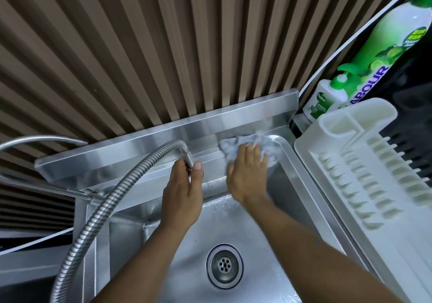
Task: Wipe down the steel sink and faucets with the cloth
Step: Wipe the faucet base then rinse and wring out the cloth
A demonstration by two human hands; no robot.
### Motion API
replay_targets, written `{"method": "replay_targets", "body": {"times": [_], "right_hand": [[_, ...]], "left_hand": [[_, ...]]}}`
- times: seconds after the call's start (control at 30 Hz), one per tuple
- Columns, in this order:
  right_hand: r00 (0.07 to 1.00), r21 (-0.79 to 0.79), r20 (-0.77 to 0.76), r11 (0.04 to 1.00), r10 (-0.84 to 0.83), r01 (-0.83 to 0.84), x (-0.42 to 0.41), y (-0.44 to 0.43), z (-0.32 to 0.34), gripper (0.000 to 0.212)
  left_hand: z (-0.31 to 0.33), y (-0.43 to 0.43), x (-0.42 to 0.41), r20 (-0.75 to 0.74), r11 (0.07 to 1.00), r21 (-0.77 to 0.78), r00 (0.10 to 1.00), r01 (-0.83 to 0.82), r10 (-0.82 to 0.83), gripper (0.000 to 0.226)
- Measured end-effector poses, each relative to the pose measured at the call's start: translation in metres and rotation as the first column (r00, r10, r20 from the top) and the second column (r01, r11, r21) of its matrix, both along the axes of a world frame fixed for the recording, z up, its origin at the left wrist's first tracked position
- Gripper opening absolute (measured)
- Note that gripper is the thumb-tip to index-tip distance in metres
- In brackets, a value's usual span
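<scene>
At the back right corner: right hand (247,176), fingers stretched flat, presses crumpled blue-white cloth (230,147) onto brushed steel sink (301,176) ledge. Left hand (184,190) curls round ribbed flexible steel faucet hose (102,207), likely holding it clear.

The sink (254,239) is finished in brushed steel, glossy and beaded with water. The hose (102,209) is formed of ribbed, shiny metal. The cloth (230,148) is woven fabric; the rack (360,162) is moulded in smooth white plastic.
</scene>
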State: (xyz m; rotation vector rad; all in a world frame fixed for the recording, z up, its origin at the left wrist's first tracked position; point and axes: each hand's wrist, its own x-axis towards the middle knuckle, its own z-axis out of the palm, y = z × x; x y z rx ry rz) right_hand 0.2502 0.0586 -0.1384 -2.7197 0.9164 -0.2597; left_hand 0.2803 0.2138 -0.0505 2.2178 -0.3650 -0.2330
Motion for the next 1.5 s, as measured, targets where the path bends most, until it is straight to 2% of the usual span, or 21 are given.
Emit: {"method": "replay_targets", "body": {"times": [0.13,0.23,0.33,0.43,0.57,0.63,0.7,0.77,0.83,0.87,0.9,0.97,1.03,1.13,1.2,1.27,1.3,1.33,1.37,1.43,1.5], "right_hand": [[0.974,-0.01,0.014,0.974,0.227,-0.227,0.002,0.067,-0.002,0.061],[0.974,0.015,-0.008,0.974,0.226,-0.225,0.002,0.07,-0.003,0.06],[0.999,0.058,-0.042,0.998,-0.012,0.014,0.012,0.032,0.003,0.061],[0.955,0.124,-0.147,0.953,-0.259,0.277,0.027,-0.03,0.016,0.068],[0.918,0.163,-0.159,0.908,-0.362,0.386,0.032,-0.071,0.023,0.067],[0.929,0.115,-0.117,0.924,-0.351,0.364,0.028,-0.065,0.015,0.065],[0.965,0.051,-0.031,0.964,-0.26,0.262,0.018,-0.05,0.005,0.062],[0.998,-0.019,0.043,0.999,-0.039,0.04,0.002,-0.027,-0.005,0.056],[0.971,-0.059,0.113,0.977,0.21,-0.205,-0.018,0.001,-0.017,0.048],[0.95,-0.055,0.168,0.965,0.262,-0.256,-0.025,0.014,-0.022,0.047],[0.944,-0.022,0.226,0.97,0.239,-0.241,-0.027,0.024,-0.027,0.048],[0.948,0.188,0.317,0.979,0.012,-0.075,-0.018,0.042,-0.03,0.053],[0.889,0.495,0.331,0.861,-0.316,0.122,0.004,0.056,-0.023,0.063],[0.66,0.793,0.322,0.574,-0.679,0.204,0.032,0.059,0.0,0.077],[0.501,0.928,0.201,0.327,-0.842,0.176,0.045,0.052,0.004,0.087],[0.392,0.993,-0.076,-0.033,-0.917,0.114,0.048,0.049,-0.003,0.095],[0.42,0.977,-0.21,-0.208,-0.883,0.05,0.046,0.05,-0.005,0.092],[0.504,0.941,-0.277,-0.337,-0.818,-0.03,0.042,0.052,-0.003,0.087],[0.604,0.902,-0.291,-0.424,-0.742,-0.086,0.037,0.051,0.0,0.082],[0.704,0.821,-0.337,-0.562,-0.625,-0.105,0.035,0.041,0.008,0.07],[0.73,0.775,-0.402,-0.631,-0.552,-0.05,0.034,0.03,0.022,0.047]], "left_hand": [[0.002,-0.001,0.0,0.009,1.0,0.012,1.0,-0.003,0.003,0.054],[0.001,0.0,0.001,0.015,1.0,0.024,1.0,-0.004,0.004,0.053],[0.003,-0.001,0.0,0.017,1.0,0.014,1.0,0.008,-0.008,0.054],[0.005,0.0,-0.001,-0.003,1.0,0.025,1.0,0.011,-0.011,0.054],[0.006,0.001,-0.001,-0.025,0.999,0.031,1.0,0.014,-0.014,0.053],[0.005,0.001,-0.001,-0.035,0.999,0.035,0.999,0.016,-0.015,0.052],[0.005,0.001,-0.001,-0.036,0.999,0.036,0.999,0.013,-0.012,0.054],[0.004,0.001,-0.001,-0.025,1.0,0.031,1.0,0.002,-0.001,0.057],[0.003,0.0,-0.001,-0.019,1.0,0.028,1.0,-0.004,0.004,0.057],[0.004,0.0,-0.001,-0.023,1.0,0.029,1.0,-0.002,0.002,0.056],[0.004,0.0,-0.002,-0.032,0.999,0.033,0.999,0.003,-0.002,0.054],[0.004,0.001,-0.001,-0.051,0.999,0.04,0.999,0.003,-0.001,0.054],[0.004,0.001,-0.001,-0.058,0.999,0.039,0.998,0.006,-0.004,0.053],[0.003,0.002,-0.001,-0.061,0.999,0.034,0.998,0.008,-0.006,0.054],[0.003,0.002,0.0,-0.062,1.0,0.03,0.998,0.004,-0.002,0.057],[0.003,0.001,0.0,-0.055,1.0,0.023,0.998,0.003,-0.002,0.058],[0.002,0.001,0.0,-0.053,1.0,0.021,0.999,0.002,-0.001,0.058],[0.002,0.002,0.0,-0.056,1.0,0.02,0.998,0.003,-0.002,0.058],[0.002,0.001,0.001,-0.065,1.0,0.02,0.998,0.003,-0.001,0.059],[0.003,0.003,0.001,-0.088,1.0,0.02,0.996,0.004,-0.002,0.06],[0.005,0.004,0.0,-0.107,1.0,0.01,0.994,0.012,-0.011,0.062]]}}
